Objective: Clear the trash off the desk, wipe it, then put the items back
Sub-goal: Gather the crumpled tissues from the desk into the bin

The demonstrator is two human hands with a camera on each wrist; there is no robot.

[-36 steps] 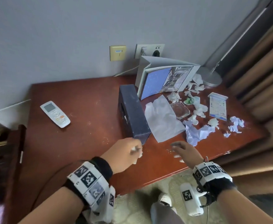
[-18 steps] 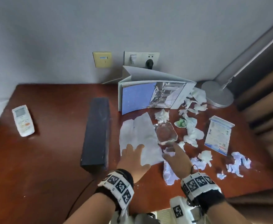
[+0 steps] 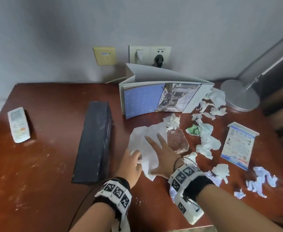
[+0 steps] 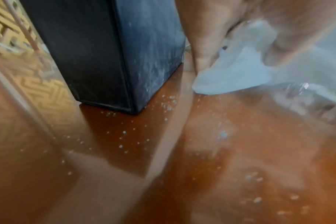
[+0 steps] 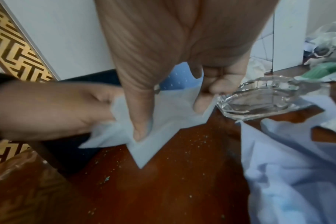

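Note:
A large white tissue sheet [image 3: 144, 141] lies rumpled on the red-brown desk [image 3: 50, 161], between a dark box [image 3: 94, 141] and a glass ashtray [image 3: 178, 139]. My left hand [image 3: 135, 156] grips the sheet's near left edge; in the left wrist view its fingers [image 4: 205, 50] pinch the tissue sheet [image 4: 234, 75]. My right hand [image 3: 154, 139] lies on the sheet with fingers spread and straight. In the right wrist view its thumb [image 5: 140, 121] presses the tissue sheet [image 5: 169, 115] beside the ashtray [image 5: 259, 98]. Crumpled tissues [image 3: 206, 141] are scattered to the right.
A remote [image 3: 18, 124] lies far left. An open binder [image 3: 161, 97] stands at the back, with a lamp base [image 3: 239, 96] to its right. A printed card [image 3: 238, 146] and bluish paper scraps [image 3: 261, 181] lie right. Crumbs [image 4: 123, 136] dot the desk.
My left hand went from the box's near end onto the tissue sheet and now grips its edge. My right hand moved left onto the sheet. The view has closed in.

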